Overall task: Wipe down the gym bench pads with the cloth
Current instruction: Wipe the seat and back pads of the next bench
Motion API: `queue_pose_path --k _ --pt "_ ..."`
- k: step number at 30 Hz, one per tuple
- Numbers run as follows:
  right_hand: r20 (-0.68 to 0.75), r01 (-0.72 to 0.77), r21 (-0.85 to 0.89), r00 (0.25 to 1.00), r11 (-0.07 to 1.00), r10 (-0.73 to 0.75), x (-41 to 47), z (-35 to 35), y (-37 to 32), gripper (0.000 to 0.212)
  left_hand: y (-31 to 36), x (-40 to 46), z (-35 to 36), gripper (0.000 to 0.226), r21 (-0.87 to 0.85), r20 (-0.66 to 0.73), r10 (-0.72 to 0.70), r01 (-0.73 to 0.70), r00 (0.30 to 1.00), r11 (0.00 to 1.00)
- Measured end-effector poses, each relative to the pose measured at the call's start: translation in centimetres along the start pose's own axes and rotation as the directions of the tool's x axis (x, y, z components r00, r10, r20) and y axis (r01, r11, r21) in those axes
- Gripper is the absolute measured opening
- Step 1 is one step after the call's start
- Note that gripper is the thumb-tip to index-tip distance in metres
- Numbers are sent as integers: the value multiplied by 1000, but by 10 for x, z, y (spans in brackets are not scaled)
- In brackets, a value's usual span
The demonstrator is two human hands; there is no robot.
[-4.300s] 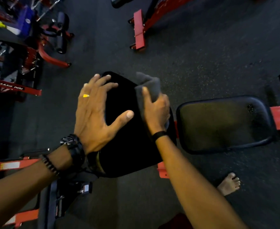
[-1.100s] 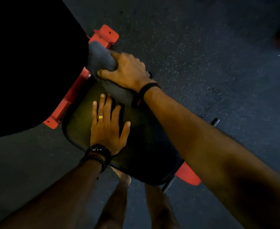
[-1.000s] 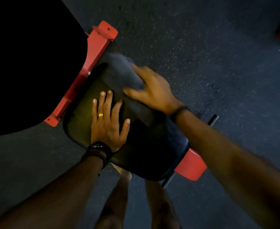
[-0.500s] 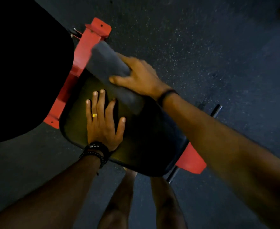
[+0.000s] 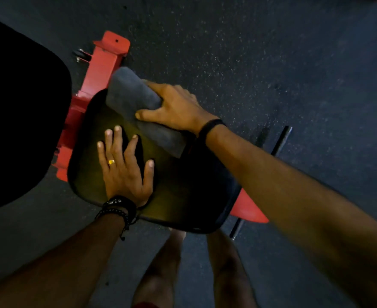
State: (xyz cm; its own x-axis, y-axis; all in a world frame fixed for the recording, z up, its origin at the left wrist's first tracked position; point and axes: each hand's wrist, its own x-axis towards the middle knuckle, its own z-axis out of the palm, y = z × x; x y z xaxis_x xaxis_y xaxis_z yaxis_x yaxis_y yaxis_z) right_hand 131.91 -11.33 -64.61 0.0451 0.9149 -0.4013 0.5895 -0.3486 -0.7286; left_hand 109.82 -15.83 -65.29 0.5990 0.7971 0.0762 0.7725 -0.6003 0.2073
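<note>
A black seat pad (image 5: 183, 192) of a red-framed gym bench lies below me. My right hand (image 5: 174, 107) grips a folded grey cloth (image 5: 136, 103) and presses it onto the pad's far edge. My left hand (image 5: 123, 167) lies flat on the pad with fingers spread, a gold ring on one finger. The larger black back pad (image 5: 20, 112) fills the left side of the view.
The red steel frame (image 5: 103, 65) shows between the two pads, and a red foot (image 5: 247, 212) with a black crossbar (image 5: 278, 141) sticks out at the right. Dark speckled rubber floor (image 5: 272, 52) surrounds the bench. My bare legs (image 5: 167, 267) stand right below the seat pad.
Earlier both hands were on the back pad. Over the last second my right hand has slid the cloth back and forth along the seat pad's far edge; my left hand has stayed flat.
</note>
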Motion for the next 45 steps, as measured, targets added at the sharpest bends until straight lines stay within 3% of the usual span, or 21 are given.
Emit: queue_pose_path --k 2,5,7,10,13,17,18,20,22,23,25,29,33,34,36,39,41,43,45 --pt "-88 -42 -89 996 995 34 -63 0 27 74 0 0 0 56 -3 1 -2 2 1000 1000" --pt "-344 -184 57 919 981 192 -172 19 62 69 1 0 0 57 2 28 -6 6 1000 1000" --pt "-550 -267 310 733 912 401 -214 62 60 67 1 0 0 58 9 37 -12 12 999 1000" --pt "-647 -325 561 401 761 648 -239 151 2 72 1 -1 1 57 14 31 -5 5 999 1000" --pt "-616 -373 639 276 673 738 -242 197 -53 71 -1 -3 2 58 14 5 10 -10 1000 1000" --pt "-681 -442 602 151 665 717 -199 140 -20 69 -2 -4 3 58 6 -13 27 -27 1000 1000" --pt "-675 -490 574 171 656 718 -183 112 -9 70 -3 -4 3 59 3 -14 26 -26 1000 1000" --pt "-638 -551 488 305 677 707 -154 65 15 68 -3 -2 3 59 13 -8 23 -23 1000 1000" --pt "-611 -538 403 444 741 655 -146 43 28 63 -2 -2 2 59 20 3 11 -11 1000 1000" --pt "-635 -508 361 480 782 605 -152 46 27 62 -2 -1 1 59 16 12 4 -4 1000 1000" --pt "-687 -455 283 518 844 509 -185 82 9 65 -2 0 -1 60 7 36 -12 12 999 1000" --pt "-627 -419 198 640 886 443 -248 150 -17 70 -3 0 -3 59 -32 57 -14 15 998 999" --pt "-659 -529 10 634 848 404 -188 94 -6 68 -2 1 -5 59 -75 61 -40 44 997 996" --pt "-620 -556 -51 669 830 410 -160 75 -8 69 -3 0 -5 59 -84 61 -45 50 997 995" --pt "-452 -470 -124 811 874 372 -96 39 -14 66 -5 0 -5 59 -90 63 -43 48 997 995" --pt "-153 -204 -16 968 979 199 3 9 -38 56 -8 0 -2 59 -77 84 -33 39 996 996" --pt "-81 -53 -98 996 994 45 39 9 -55 63 -8 0 -2 56 -89 90 -40 48 995 995" --pt "-99 40 -157 994 987 -56 32 14 -57 70 -9 1 -3 50 -126 72 -37 46 997 991" --pt "-139 56 -81 988 995 -66 -8 15 -40 68 -11 1 -4 47 -167 60 -36 46 998 985"
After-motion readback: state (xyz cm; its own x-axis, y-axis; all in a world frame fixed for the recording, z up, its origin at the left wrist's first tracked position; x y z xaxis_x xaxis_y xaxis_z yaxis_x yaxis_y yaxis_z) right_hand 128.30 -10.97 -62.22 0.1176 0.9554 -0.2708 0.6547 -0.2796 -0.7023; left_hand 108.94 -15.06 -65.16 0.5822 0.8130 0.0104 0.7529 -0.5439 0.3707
